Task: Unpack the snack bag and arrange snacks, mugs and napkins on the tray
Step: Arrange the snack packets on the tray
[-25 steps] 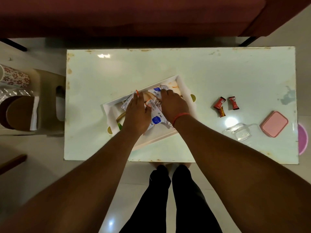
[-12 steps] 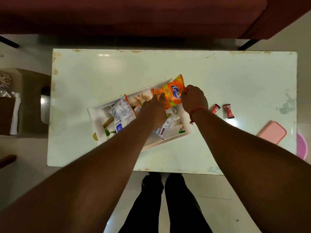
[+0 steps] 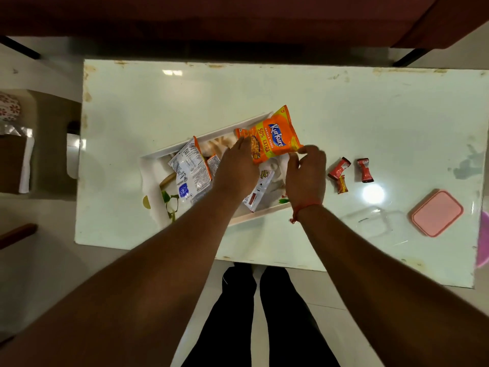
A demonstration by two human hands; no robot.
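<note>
An orange Kurkure snack packet is held face up over the far right end of the white tray. My left hand grips its left edge and my right hand pinches its lower right corner. Inside the tray lie a silver-backed snack packet at the left and another packet partly hidden under my hands. Three small red candies sit on the table right of the tray.
A pink lid and a clear plastic container lie at the table's right. A patterned mug and white napkins sit on a low stand at far left. A dark red sofa runs behind the table.
Both hands were pressed down on the packets in the tray; they have lifted the orange packet out and turned it face up over the tray's right end. The view has shifted right.
</note>
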